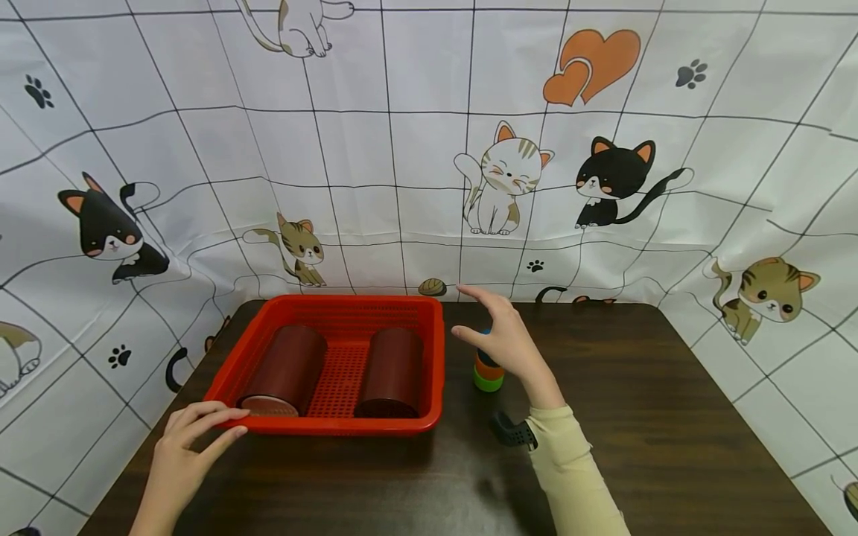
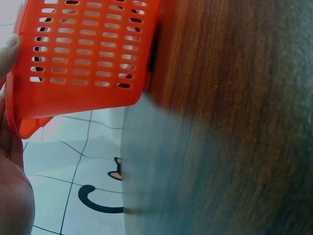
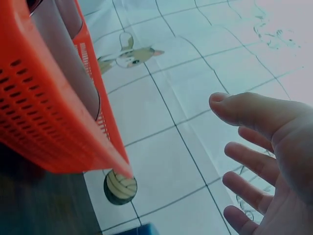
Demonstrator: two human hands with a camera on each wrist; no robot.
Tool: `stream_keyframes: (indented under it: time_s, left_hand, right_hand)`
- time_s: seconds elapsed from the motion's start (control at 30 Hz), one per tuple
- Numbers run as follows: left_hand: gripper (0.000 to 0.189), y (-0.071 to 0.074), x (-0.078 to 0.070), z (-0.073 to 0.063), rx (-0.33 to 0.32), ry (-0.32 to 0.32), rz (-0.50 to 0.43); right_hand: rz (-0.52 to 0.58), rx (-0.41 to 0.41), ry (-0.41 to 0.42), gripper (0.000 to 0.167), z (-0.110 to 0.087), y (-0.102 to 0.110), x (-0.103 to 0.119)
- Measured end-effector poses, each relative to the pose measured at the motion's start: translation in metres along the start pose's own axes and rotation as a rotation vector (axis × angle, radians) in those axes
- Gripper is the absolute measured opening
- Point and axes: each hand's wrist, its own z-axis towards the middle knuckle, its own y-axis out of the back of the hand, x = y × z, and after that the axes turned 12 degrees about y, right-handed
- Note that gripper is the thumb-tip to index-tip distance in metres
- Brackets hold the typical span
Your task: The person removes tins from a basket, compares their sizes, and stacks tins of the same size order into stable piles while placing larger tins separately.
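Observation:
A red plastic basket (image 1: 328,426) stands on the table with two dark brown cylinders lying in it, the left one (image 1: 284,368) and the right one (image 1: 391,372). My left hand (image 1: 184,450) pinches the basket's near left corner by its rim; the left wrist view shows the thumb (image 2: 9,54) on one side of the rim and fingers on the other. To the right of the basket, my right hand (image 1: 499,335) is raised with fingers spread, holding nothing. Partly hidden behind it is a small stack of blue, orange and green round pieces (image 1: 488,380).
The dark wood table (image 1: 643,417) extends to the right of the basket. A white sheet (image 1: 429,149) printed with cats and grid lines hangs behind the table and along both sides. A black band (image 1: 515,432) is at my right wrist.

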Motion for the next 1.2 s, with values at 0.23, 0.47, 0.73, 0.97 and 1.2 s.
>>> stream_keyframes:
  time_s: [0.23,0.47,0.73,0.97,1.2]
  left_hand:
    - [0.035,0.000,0.000,0.000,0.000,0.002,0.010]
    - [0.034,-0.001,-0.001,0.000,0.002,0.005,0.015]
    - [0.033,0.000,-0.002,0.000,0.006,0.008,0.017]
    - [0.035,0.000,-0.001,0.000,0.004,-0.004,0.013]
    - [0.036,0.000,0.000,0.001,0.004,-0.013,-0.007]
  right_hand:
    - [-0.009,0.047,0.056,0.064,0.017,-0.003,0.013]
    - [-0.055,0.135,0.131,0.062,0.037,-0.007,0.022]
    - [-0.106,0.247,0.244,0.063,0.060,-0.013,0.034]
    - [-0.127,0.386,0.371,0.063,0.078,-0.019,0.041]
    - [-0.066,0.501,0.500,0.061,0.096,-0.023,0.047]
